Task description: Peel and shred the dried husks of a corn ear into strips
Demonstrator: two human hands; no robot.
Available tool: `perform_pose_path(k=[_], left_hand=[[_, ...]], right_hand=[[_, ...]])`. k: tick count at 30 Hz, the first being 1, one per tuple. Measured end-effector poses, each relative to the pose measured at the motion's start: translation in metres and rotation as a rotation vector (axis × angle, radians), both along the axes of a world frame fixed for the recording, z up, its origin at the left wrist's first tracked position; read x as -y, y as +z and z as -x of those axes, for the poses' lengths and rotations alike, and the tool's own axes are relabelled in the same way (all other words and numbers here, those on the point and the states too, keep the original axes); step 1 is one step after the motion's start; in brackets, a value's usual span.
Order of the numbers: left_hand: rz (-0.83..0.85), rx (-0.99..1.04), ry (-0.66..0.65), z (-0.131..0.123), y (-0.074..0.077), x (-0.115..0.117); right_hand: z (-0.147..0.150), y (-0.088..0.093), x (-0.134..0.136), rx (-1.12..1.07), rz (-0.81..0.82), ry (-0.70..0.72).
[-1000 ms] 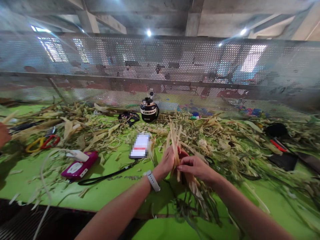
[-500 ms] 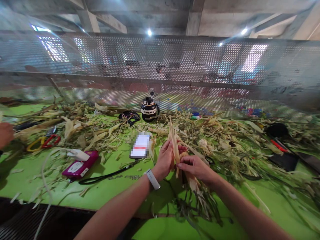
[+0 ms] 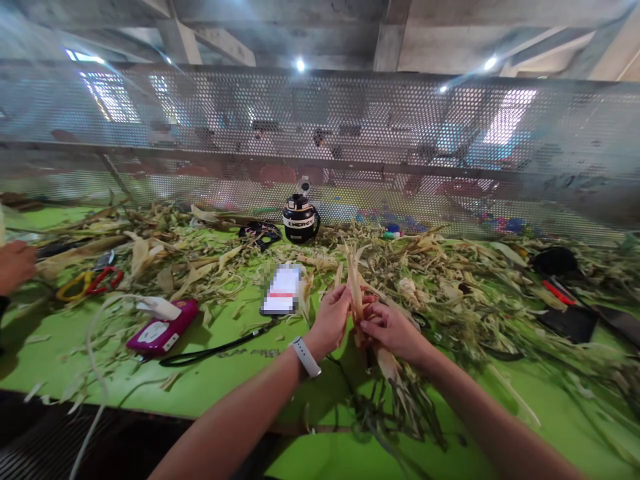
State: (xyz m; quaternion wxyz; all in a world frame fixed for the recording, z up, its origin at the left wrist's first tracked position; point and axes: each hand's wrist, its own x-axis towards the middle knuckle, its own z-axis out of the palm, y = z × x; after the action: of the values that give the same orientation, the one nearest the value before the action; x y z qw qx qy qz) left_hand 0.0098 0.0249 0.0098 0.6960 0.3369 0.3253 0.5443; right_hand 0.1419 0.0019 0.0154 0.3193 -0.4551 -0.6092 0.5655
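My left hand [image 3: 331, 320] and my right hand [image 3: 395, 331] are both closed on a dry corn ear in its husk [image 3: 356, 288], held upright just above the green table [image 3: 220, 373]. Pale husk leaves stick up between my fingers, and the stalk end with dark green leaves [image 3: 395, 400] hangs below my right hand. A white band sits on my left wrist [image 3: 306, 357].
Loose husks and stalks [image 3: 450, 287] cover the far half of the table. A phone [image 3: 281, 291], a pink case [image 3: 161, 328], scissors [image 3: 85, 283] and a black jug [image 3: 299, 219] lie around. Another person's hand [image 3: 15, 265] is at the left edge. A perforated metal screen [image 3: 350, 147] stands behind.
My hands have shifted slightly on the corn ear and drawn closer together; the husk tips rose, then dropped a little. The other person's hand at the left moved further in.
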Motion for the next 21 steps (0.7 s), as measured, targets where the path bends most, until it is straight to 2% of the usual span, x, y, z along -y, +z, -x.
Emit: perform_pose_path(k=[3, 5, 8, 11, 16, 21], left_hand=[[-0.006, -0.021, -0.017, 0.0, -0.006, -0.002], [0.019, -0.047, -0.065, -0.001, -0.008, -0.002], [0.062, -0.036, -0.153, -0.001, -0.007, -0.001], [0.052, 0.027, -0.187, -0.001, -0.003, 0.0], [0.026, 0.038, -0.236, 0.003, -0.004, 0.001], [0.026, 0.025, -0.297, 0.003, -0.005, 0.001]], right_hand=[[-0.003, 0.001, -0.002, 0.022, -0.072, -0.008], [-0.005, 0.003, -0.002, 0.03, -0.065, 0.041], [-0.009, 0.008, -0.001, 0.036, -0.041, 0.149], [-0.011, 0.01, -0.001, 0.018, -0.033, 0.175], [-0.013, 0.013, 0.0, -0.019, 0.079, 0.119], [-0.014, 0.017, 0.002, -0.119, 0.214, 0.152]])
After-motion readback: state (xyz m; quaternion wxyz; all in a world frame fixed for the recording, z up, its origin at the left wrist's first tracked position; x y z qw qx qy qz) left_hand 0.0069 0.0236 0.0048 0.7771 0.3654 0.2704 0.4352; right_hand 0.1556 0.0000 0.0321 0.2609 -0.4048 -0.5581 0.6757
